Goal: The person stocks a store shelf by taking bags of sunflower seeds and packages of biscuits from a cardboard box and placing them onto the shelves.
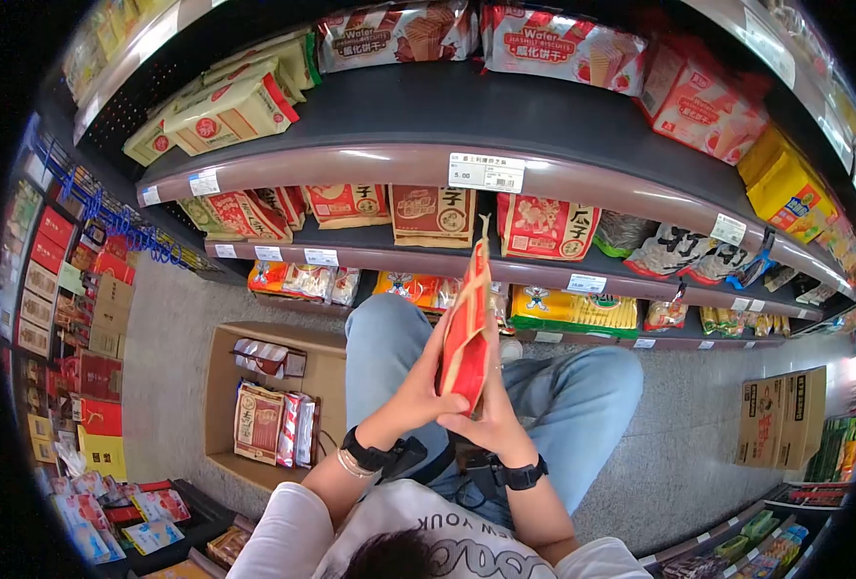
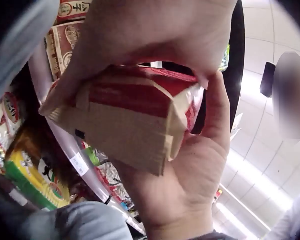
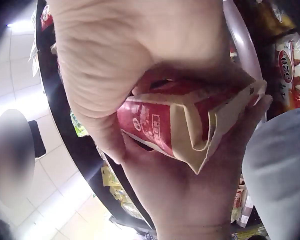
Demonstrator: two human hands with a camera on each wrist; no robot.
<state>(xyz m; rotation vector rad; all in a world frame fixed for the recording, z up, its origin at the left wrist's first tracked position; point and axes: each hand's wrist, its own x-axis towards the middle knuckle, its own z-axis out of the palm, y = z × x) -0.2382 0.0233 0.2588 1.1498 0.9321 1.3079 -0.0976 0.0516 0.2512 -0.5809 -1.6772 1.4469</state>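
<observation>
A red and tan paper packet [image 1: 469, 333] stands on edge between both hands in the head view, held above the lap. My left hand [image 1: 416, 388] grips its left side, with the thumb at the lower end. On the other side my right hand [image 1: 494, 417] grips it, and the two thumbs come close together at the bottom. Both wrist views show the folded end of the packet [image 2: 130, 120], [image 3: 155, 122] enclosed between palms and fingers. Its front face is mostly hidden.
Shelves [image 1: 351, 121] ahead carry wafer packs [image 1: 568, 48] and red seed bags [image 1: 549, 227]. An open cardboard box [image 1: 218, 405] holding several packets [image 1: 258, 422] sits on the floor at left. Another carton [image 1: 780, 420] stands at right. Bent knees [image 1: 597, 386] flank the hands.
</observation>
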